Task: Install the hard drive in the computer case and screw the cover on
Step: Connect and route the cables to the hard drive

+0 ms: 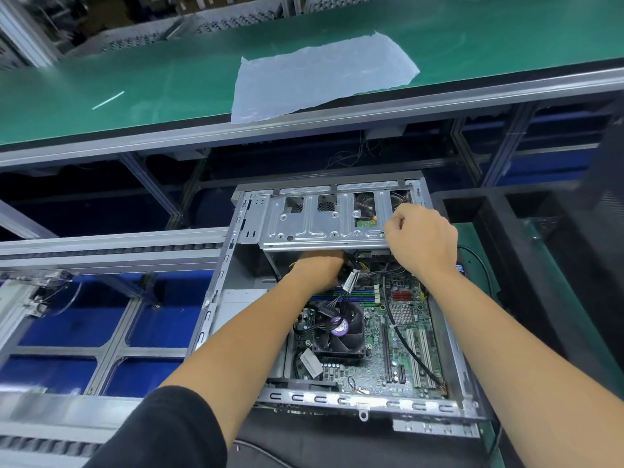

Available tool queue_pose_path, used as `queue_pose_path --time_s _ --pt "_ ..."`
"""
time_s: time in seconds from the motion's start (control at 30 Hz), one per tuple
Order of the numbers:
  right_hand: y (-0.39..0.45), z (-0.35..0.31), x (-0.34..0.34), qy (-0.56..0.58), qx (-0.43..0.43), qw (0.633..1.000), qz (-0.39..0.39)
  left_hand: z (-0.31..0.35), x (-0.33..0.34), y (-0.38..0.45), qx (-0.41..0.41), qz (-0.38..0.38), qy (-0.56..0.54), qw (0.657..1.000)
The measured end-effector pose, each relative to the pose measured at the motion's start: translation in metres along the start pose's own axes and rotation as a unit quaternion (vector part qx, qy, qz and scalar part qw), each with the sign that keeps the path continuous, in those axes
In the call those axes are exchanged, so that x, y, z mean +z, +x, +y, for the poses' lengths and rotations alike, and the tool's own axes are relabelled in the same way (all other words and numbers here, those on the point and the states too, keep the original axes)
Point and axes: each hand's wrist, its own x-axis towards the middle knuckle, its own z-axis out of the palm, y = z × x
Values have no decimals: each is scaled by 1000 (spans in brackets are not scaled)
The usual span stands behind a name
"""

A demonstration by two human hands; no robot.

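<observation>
While the computer case (337, 298) lies open on its side with no cover fitted, treat this as the drive-seating and cabling step, judged from the layout — nowhere near the screws yet; keep the right hand (420, 239) as it is, fingers curled over the right end of the metal drive cage (324, 217), steadying it; work the left hand (319, 268) gently under the cage's near edge, where it sits among the black cable bundle (347, 275) — fingers hidden there, so grasping a connector or merely reaching cannot be told; look for the hard drive (366, 211) inside the cage, only a sliver of green board and a round part glimpsed through the cut-outs, identity uncertain; feed any plug straight, never at an angle; route cables clear of the CPU fan (339, 327) and the motherboard (401, 332) slots; avoid dragging the wrist across sharp sheet-metal edges; confirm the cage sits flush before thinking of the cover.
</observation>
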Motion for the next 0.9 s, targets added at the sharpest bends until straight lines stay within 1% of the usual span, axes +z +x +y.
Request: queue_pose_path --time_s 0.13,0.27,0.4,0.67,0.9 --pt "1 0 0 -6 -1 1000 -5 -1 3 2 -50 -49 -56 996" --pt "0 0 -1 1 -3 1000 -3 -1 8 4 -72 -38 -79 994" --pt "-1 0 -1 5 -6 1000 -5 -2 10 5 -62 -27 -81 994" --pt "0 -1 -2 2 -2 1000 -8 -2 11 5 -32 -14 -42 999" --pt "0 0 -1 4 0 1000 -7 -2 10 6 -23 2 -20 1000"
